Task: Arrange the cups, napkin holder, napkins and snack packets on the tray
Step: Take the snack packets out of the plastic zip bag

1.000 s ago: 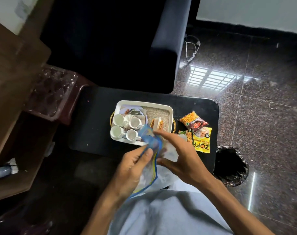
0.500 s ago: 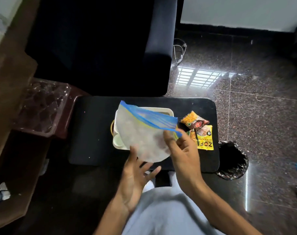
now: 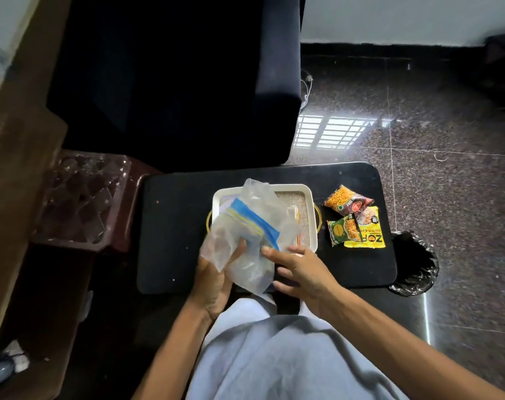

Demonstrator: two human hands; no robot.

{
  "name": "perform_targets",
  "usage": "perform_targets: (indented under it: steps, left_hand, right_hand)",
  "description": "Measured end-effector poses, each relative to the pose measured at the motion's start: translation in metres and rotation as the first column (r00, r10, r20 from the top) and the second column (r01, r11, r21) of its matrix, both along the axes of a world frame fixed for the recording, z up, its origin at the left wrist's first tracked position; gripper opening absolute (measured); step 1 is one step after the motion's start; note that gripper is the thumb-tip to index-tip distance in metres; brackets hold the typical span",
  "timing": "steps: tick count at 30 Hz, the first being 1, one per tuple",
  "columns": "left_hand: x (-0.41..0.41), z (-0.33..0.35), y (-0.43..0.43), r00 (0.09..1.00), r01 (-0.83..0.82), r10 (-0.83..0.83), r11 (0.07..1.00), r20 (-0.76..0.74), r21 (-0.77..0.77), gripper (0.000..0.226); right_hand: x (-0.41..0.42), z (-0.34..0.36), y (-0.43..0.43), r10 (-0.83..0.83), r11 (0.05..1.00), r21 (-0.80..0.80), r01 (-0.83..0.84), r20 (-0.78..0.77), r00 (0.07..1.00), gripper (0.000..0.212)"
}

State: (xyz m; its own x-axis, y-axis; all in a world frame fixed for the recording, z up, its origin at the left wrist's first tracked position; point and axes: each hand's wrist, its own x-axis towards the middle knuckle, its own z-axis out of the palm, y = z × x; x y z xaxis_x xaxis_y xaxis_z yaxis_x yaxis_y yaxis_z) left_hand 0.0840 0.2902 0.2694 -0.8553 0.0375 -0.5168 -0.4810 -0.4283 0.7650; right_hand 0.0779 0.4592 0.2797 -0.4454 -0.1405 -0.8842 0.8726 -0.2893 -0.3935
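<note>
A clear plastic zip bag point(image 3: 247, 235) with a blue seal strip is crumpled in front of me. My left hand point(image 3: 213, 280) grips its lower part. My right hand point(image 3: 298, 269) touches the bag's right side at the blue strip with spread fingers. Behind the bag lies the white tray point(image 3: 307, 192) with gold handles on a black table point(image 3: 176, 226). The bag hides the cups and most of the tray's contents. Three snack packets lie on the table right of the tray: an orange one point(image 3: 347, 201), a green one point(image 3: 342, 230) and a yellow one point(image 3: 369, 233).
A dark sofa point(image 3: 182, 82) stands behind the table. A brown side table point(image 3: 81, 197) with a clear plastic lid is at the left. A bin with a black liner point(image 3: 415, 264) sits on the stone floor by the table's right edge.
The bag was held spread out flat over the tray; now it is crumpled. My left hand has taken hold of it from below, and my right hand has loosened to touching its side.
</note>
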Motion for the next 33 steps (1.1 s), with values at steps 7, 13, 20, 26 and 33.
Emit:
perform_targets:
  steps: [7, 13, 20, 26, 33]
  left_hand:
    - [-0.009, -0.022, -0.006, 0.959, -0.008, -0.185, 0.737, -0.213, -0.675, 0.014]
    - [-0.012, -0.03, 0.038, 0.679, -0.052, -0.675, 0.346, -0.287, -0.937, 0.01]
    - [-0.021, -0.034, 0.116, 0.601, 0.509, -0.78, 0.54, -0.171, -0.67, 0.008]
    - [-0.024, -0.065, 0.204, 0.522, 0.598, -0.85, 0.425, -0.072, -0.679, 0.019]
    - [-0.017, -0.107, 0.287, 0.87, 0.49, -0.403, 0.766, 0.285, -0.415, 0.025]
  right_hand:
    - [0.019, 0.004, -0.007, 0.204, 0.902, 0.431, 0.009, -0.446, 0.872, 0.052]
    - [0.046, 0.013, 0.008, 0.556, 0.75, 0.655, -0.093, -0.546, 0.627, 0.071]
    - [0.045, 0.001, 0.107, 0.718, 0.427, 0.895, 0.131, -0.423, 0.553, 0.067]
    - [0.057, -0.04, 0.193, 0.584, 0.536, 0.83, 0.157, -0.498, 0.641, 0.056]
    - [0.062, -0.171, 0.356, -0.016, 0.408, 0.89, 0.202, -0.214, 0.977, 0.037]
